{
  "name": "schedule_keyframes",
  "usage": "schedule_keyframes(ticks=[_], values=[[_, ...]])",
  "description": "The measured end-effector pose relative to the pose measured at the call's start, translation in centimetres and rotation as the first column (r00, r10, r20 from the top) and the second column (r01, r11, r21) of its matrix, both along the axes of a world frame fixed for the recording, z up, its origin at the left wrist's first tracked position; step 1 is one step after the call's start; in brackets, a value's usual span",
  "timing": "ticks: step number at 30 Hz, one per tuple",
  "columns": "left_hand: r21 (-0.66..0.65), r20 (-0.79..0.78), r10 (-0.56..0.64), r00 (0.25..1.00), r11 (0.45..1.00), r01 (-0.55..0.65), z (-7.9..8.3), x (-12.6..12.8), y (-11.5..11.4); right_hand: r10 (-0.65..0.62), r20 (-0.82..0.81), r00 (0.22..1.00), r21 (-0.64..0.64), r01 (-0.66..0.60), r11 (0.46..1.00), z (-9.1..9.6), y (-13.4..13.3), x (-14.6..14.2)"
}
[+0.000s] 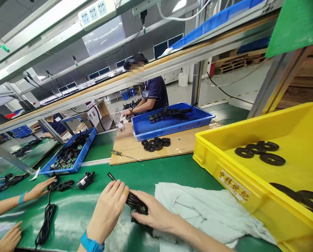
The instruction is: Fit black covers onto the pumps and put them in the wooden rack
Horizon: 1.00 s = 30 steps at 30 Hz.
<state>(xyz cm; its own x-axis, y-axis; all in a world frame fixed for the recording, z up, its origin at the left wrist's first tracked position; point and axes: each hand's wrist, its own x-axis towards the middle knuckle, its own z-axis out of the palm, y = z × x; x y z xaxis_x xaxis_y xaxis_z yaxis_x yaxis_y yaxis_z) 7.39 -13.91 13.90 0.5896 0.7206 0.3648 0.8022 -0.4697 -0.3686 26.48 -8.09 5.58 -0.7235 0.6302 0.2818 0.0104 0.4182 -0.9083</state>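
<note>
we see the left hand and the right hand meeting low in the middle of the green bench, both on one black cable bundle. the fingers of the right hand are curled around the bundle and grip it from below and from the side. the fingers of the left hand lie nearly straight on top of it, touching but not closed around it. the bundle is held just above the bench, beside the edge of a white cloth.

as we judge it, the work on this piece is in its middle: the cable looks already coiled, but it is not yet put down in any container. to the left a small black pump with its own cable lies loose on the bench, near a co-worker's hand, so more pieces seem to wait. a blue tray behind it is full of similar parts.

the yellow crate at the right holds only a few black rings, with much bare floor. on the wooden board lie more rings and a screwdriver, which nobody touches.
</note>
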Motion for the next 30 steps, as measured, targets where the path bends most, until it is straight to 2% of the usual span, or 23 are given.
schedule_keyframes(ticks=[3,5,6,8,10,13,14,16,20,24,27,30], values=[[-0.104,0.193,0.142,0.971,0.987,-0.123,-1.5,-0.9,-1.8,-0.049,0.025,0.998,0.063,0.047,0.997,-1.0,-0.4,0.1],[-0.220,0.376,0.272,0.886,0.955,-0.199,-2.5,-1.1,-3.1,-0.071,-0.022,0.997,0.049,0.072,0.996,-1.6,-0.7,-0.1],[-0.287,0.473,0.342,0.812,0.931,-0.226,-2.9,-1.0,-3.6,-0.088,-0.041,0.995,0.017,0.089,0.996,-1.8,-0.9,-0.2],[-0.425,0.644,0.483,0.593,0.871,-0.248,-3.9,-0.3,-4.5,-0.133,-0.041,0.990,-0.078,0.129,0.989,-2.0,-1.3,-0.5],[-0.545,0.750,0.581,0.316,0.814,-0.201,-4.8,0.7,-5.1,-0.164,-0.008,0.986,-0.186,0.160,0.970,-2.0,-1.7,-0.9],[-0.599,0.800,0.597,-0.058,0.798,-0.066,-6.2,1.8,-5.5,-0.197,0.038,0.980,-0.298,0.199,0.934,-1.8,-2.1,-1.6],[-0.591,0.801,0.581,-0.146,0.806,-0.035,-6.6,1.9,-5.6,-0.195,0.048,0.980,-0.308,0.200,0.930,-1.8,-2.2,-1.8],[-0.566,0.799,0.545,-0.254,0.824,-0.010,-7.2,1.8,-5.9,-0.165,0.055,0.985,-0.287,0.174,0.942,-1.7,-2.2,-2.2],[-0.542,0.801,0.506,-0.318,0.840,-0.027,-7.4,1.0,-7.5,-0.079,0.090,0.993,-0.206,0.096,0.974,-1.3,-2.2,-3.0],[-0.511,0.819,0.462,-0.341,0.857,-0.065,-6.2,-0.9,-10.7,0.025,0.118,0.993,-0.116,-0.011,0.993,0.5,-2.9,-5.2],[-0.480,0.853,0.423,-0.304,0.866,-0.142,-4.3,-3.4,-14.7,0.174,0.095,0.980,-0.055,-0.169,0.984,2.6,-4.6,-8.7],[-0.465,0.884,0.401,-0.242,0.812,-0.353,-1.8,-6.0,-20.4,0.357,0.080,0.931,0.003,-0.358,0.934,4.4,-7.7,-13.2]])
